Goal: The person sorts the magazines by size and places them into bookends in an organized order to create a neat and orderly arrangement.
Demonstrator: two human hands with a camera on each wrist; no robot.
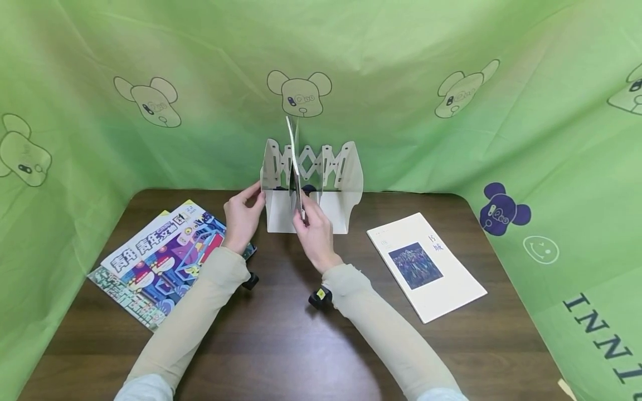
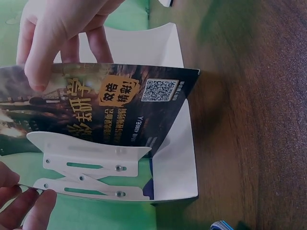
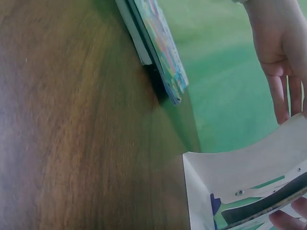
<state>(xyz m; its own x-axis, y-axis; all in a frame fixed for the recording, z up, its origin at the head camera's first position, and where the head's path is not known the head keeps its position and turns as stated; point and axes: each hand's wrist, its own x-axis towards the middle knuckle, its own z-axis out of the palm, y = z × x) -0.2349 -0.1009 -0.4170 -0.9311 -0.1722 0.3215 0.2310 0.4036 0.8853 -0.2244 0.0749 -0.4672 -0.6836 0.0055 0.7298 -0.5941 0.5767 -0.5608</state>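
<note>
A white expandable book rack (image 1: 353, 172) stands at the back of the table, its criss-cross links spread along the rear. My left hand (image 1: 242, 218) pinches the edge of its left end panel between thumb and fingers. My right hand (image 1: 317, 234) grips a thin magazine (image 2: 120, 103) by its near edge. The magazine is upright, edge-on in the head view, between the rack's dividers. Dark print, yellow lettering and a QR code show on its cover in the left wrist view. Its lower part is partly hidden behind a divider (image 2: 91, 143).
On the left of the table (image 1: 281, 334) lies a stack of colourful magazines (image 1: 165, 250), partly under my left forearm. A white booklet (image 1: 426, 267) with a dark blue picture lies at the right. Green printed cloth (image 1: 381, 72) hangs close behind the rack and along both sides.
</note>
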